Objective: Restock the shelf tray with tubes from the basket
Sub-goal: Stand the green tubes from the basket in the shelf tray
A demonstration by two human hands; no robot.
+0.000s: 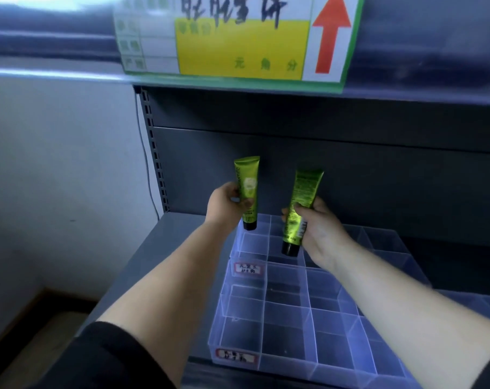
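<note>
My left hand (224, 204) grips a green tube (247, 181) with a black cap pointing down, held upright over the back-left corner of the clear divided tray (266, 279). A second green tube (301, 203), also cap down and tilted slightly, is held by my right hand (319, 231). Its cap hangs just above a compartment in the tray's back rows. The tray's compartments that I can see hold no tubes. The basket is out of view.
The tray sits on a dark grey metal shelf (165, 248). An upper shelf edge carries a yellow price sign (238, 43) with a red arrow. A white wall (61, 169) and a thin cable lie left of the shelf upright.
</note>
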